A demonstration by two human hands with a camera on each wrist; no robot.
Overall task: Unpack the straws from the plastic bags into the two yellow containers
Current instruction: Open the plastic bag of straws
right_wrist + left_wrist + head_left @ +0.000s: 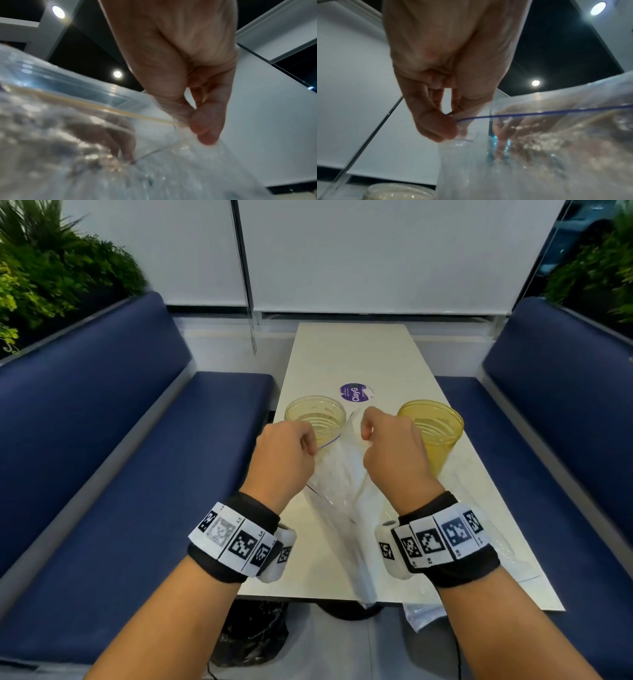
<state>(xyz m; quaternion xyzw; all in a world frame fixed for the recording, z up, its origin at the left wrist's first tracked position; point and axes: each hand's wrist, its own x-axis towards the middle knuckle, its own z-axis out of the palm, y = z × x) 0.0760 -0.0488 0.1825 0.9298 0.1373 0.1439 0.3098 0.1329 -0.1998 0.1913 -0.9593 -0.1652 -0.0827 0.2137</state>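
Left hand [286, 448] is raised above the table [356, 350], knuckles up, wrist level; I log its fingers curled and, in the left wrist view, thumb and fingertips [436, 125] pinching the left corner of the plastic bag [337, 474] at its blue zip line. Right hand [390, 445] mirrors it at about the same height, thumb and forefinger pinching the bag's opposite top corner. Both forearms run roughly parallel, each with a marker band at the wrist. Bag hangs between my two hands, mouth uppermost, lower end trailing toward the near table edge. Its contents look white and blurred; I cannot make out separate straws. Two yellow containers stand upright on the table beyond the hands: left container [315, 412] behind the left hand, right container [433, 428] just beside the right hand.
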